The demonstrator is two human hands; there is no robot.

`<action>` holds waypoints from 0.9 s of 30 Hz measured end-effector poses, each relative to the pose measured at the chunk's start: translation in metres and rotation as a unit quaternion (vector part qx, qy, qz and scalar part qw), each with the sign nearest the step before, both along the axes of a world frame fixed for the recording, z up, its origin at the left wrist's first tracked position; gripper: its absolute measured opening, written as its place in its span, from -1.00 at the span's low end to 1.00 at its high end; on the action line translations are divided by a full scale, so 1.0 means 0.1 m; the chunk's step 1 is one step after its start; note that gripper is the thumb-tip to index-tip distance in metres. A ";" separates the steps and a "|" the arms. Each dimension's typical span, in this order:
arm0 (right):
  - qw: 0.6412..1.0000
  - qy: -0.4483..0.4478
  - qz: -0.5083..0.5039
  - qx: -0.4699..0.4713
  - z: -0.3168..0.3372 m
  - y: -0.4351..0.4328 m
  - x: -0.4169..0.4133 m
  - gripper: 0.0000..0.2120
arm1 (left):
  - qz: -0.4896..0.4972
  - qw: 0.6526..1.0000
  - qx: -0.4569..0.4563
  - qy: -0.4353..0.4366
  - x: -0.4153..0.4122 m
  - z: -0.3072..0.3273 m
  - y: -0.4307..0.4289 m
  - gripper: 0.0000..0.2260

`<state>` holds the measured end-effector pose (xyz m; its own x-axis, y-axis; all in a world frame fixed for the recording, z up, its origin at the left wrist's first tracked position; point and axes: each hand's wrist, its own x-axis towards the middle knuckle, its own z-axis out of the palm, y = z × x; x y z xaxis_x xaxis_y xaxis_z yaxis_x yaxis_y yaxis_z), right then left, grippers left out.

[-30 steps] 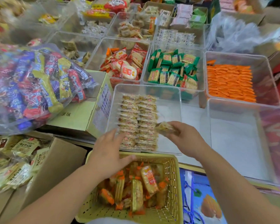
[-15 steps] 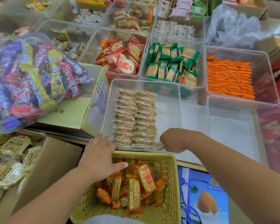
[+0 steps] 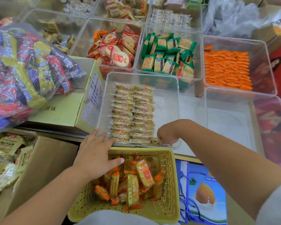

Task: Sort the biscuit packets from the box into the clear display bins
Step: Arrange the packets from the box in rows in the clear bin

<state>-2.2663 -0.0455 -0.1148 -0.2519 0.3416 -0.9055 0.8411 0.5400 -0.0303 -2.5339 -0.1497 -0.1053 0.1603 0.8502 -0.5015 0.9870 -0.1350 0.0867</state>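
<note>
A clear bin point(image 3: 165, 88) in the middle holds two neat rows of clear-wrapped biscuit packets point(image 3: 133, 111). My right hand point(image 3: 168, 134) reaches into the bin's near right corner, fingers curled down on one packet point(image 3: 157, 142) at the end of the row. My left hand point(image 3: 94, 151) lies flat with spread fingers over the near left rim of the bin and the back edge of a yellow basket point(image 3: 170, 168). The basket holds several orange-wrapped biscuit packets point(image 3: 144, 173).
Other clear bins hold red packets point(image 3: 117, 49), green packets point(image 3: 167, 57) and orange packets point(image 3: 225, 69); one bin at right point(image 3: 230, 120) holds nothing. A bag of mixed sweets point(image 3: 26, 72) lies on a green carton point(image 3: 63, 109). Brown boxes stand at left.
My right hand carried a packet down from above the bin into the near right corner. The left hand shifted slightly toward the bin's near rim.
</note>
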 end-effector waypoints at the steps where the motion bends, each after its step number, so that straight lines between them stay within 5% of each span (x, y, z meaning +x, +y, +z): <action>1: 1.000 -0.012 0.011 0.001 -0.01 -0.01 -0.01 -0.75 | -0.001 1.000 0.001 -0.001 0.00 0.00 0.00 -0.16; 15: 0.994 -0.016 -0.070 0.086 0.13 -0.16 -0.17 -0.77 | -0.016 0.997 0.023 -0.075 -0.15 0.03 -0.12 -0.19; 21: 0.931 0.206 -0.158 0.255 0.66 -0.44 -0.61 -0.58 | 0.076 0.959 0.144 -0.232 -0.61 0.35 -0.73 -0.39; 24: 0.875 0.369 -0.206 0.238 0.83 -0.80 -1.20 -0.58 | 0.157 0.917 0.236 -0.279 -1.03 0.45 -1.09 -0.50; 27: 0.856 0.448 -0.170 0.197 0.89 -1.21 -1.93 -0.61 | 0.228 0.889 0.279 -0.281 -1.55 0.48 -1.38 -0.54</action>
<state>-2.4595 -0.1663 -0.0260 -0.6100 0.7668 -0.1998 0.6864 0.3853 -0.6168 -2.6891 -0.2874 -0.0577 -0.1734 0.9824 0.0695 0.7723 0.0919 0.6286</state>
